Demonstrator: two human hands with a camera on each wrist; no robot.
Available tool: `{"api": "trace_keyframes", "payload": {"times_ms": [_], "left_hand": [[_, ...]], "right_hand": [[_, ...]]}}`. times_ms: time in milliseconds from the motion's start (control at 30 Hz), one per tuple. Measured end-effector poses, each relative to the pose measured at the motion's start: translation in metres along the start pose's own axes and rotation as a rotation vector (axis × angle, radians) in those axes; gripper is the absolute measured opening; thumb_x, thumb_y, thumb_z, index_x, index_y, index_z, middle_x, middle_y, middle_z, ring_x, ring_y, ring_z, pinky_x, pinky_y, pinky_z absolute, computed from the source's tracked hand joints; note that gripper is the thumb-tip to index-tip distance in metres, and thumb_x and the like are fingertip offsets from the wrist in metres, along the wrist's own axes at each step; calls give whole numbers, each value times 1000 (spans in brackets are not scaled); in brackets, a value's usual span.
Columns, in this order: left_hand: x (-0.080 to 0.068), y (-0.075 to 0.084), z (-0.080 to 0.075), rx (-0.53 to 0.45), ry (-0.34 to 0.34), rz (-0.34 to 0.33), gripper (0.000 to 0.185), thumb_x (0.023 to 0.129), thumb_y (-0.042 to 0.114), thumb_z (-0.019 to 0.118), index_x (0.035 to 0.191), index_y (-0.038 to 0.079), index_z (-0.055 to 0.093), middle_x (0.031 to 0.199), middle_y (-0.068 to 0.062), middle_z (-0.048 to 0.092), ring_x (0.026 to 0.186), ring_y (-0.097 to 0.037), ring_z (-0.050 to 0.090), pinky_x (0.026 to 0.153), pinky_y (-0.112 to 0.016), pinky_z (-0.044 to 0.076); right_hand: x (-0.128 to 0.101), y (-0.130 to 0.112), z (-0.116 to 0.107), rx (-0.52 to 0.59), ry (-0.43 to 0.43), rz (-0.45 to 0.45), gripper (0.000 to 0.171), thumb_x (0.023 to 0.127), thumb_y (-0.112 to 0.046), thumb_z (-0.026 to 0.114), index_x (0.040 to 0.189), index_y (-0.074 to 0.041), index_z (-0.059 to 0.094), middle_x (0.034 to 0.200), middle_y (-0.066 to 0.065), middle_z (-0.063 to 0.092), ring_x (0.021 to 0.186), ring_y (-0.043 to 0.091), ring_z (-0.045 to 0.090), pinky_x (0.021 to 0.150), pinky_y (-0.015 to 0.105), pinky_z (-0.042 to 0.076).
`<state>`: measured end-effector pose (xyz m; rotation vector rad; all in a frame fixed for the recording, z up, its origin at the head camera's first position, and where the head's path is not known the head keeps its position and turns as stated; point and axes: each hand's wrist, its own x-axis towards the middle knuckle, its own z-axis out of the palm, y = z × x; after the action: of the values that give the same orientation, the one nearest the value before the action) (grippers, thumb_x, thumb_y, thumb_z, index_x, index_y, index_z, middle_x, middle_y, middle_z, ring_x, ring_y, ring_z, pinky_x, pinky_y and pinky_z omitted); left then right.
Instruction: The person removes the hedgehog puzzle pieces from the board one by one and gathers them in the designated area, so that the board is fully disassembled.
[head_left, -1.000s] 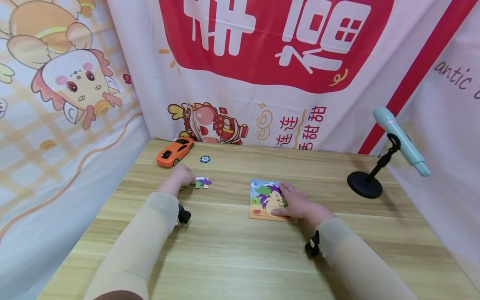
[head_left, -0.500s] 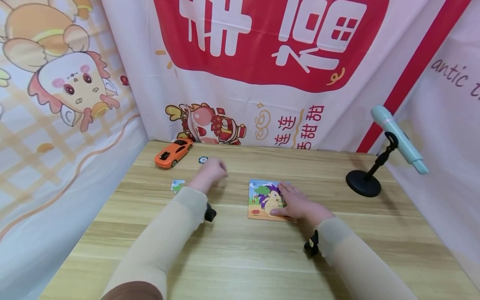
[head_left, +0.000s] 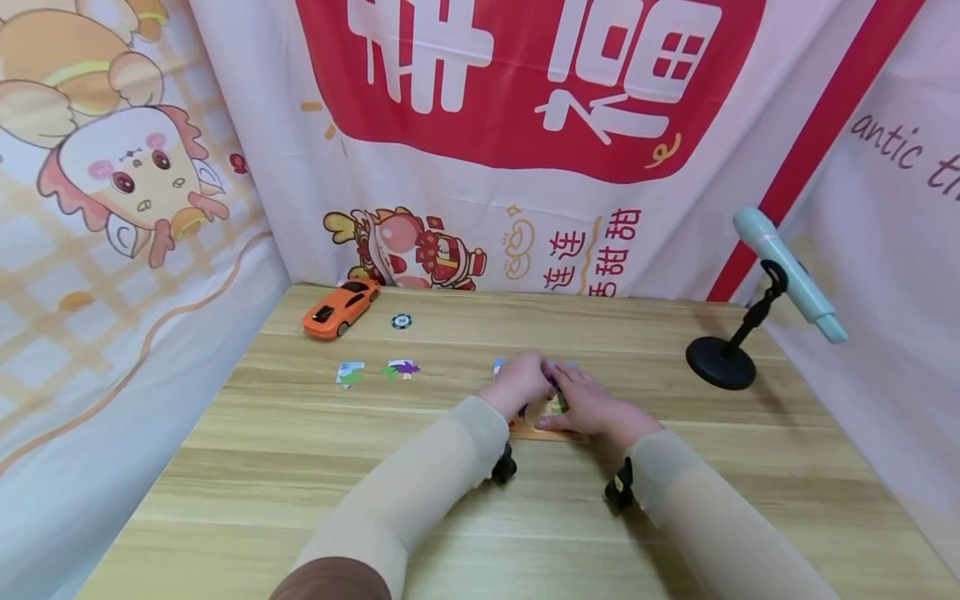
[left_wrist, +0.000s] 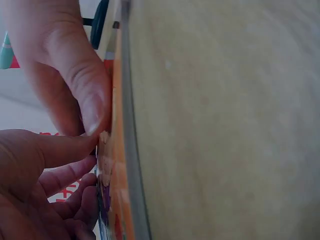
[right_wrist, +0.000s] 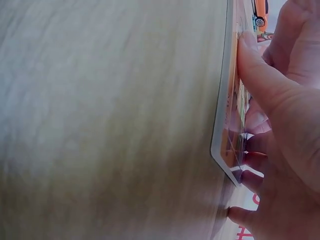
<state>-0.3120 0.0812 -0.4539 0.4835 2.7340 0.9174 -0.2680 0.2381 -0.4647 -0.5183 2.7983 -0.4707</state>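
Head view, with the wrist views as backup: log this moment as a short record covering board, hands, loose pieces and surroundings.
Board: picture puzzle flat on the table, partly covered by both hands
Left hand: left hand at the puzzle, fingers curled; whether it pinches a piece is unclear
Right hand: right hand rests on the puzzle's right side
Loose pieces: blue-and-green piece; purple-and-green piece, left of the puzzle
Far left: orange toy car, round chip beside it
Right: microphone on black stand
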Motion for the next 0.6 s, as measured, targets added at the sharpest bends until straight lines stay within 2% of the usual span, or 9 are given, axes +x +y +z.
{"api": "trace_keyframes", "payload": {"times_ms": [100,267,433,600], "left_hand": [[-1,2,4,-1,15,-19,14,83,20,77,85,16,63,80,4,61,75,-16,58,67,-32,47],[0,3,7,-1,10,-20,17,83,20,79,83,15,62,80,3,60,75,-16,56,66,-31,46],[2,3,8,-1,-13,-35,18,83,21,79,83,16,62,81,2,60,75,-17,56,65,-31,46],[7,0,8,-28,-39,-60,17,83,19,78,84,16,61,82,1,60,76,-18,56,65,-33,46]], "right_hand": [[0,1,0,7,1,-11,106,84,-63,66,157,-5,15,161,22,13,146,43,10,113,59,15],[-6,11,-4,42,23,-6,109,82,-60,71,154,3,20,158,28,16,143,47,16,112,59,20],[-14,24,-6,41,23,58,110,80,-63,71,156,-1,19,158,30,13,142,49,16,111,60,21],[-17,26,-8,47,10,79,109,81,-64,70,157,-5,18,159,28,12,142,49,14,110,62,20]]}}
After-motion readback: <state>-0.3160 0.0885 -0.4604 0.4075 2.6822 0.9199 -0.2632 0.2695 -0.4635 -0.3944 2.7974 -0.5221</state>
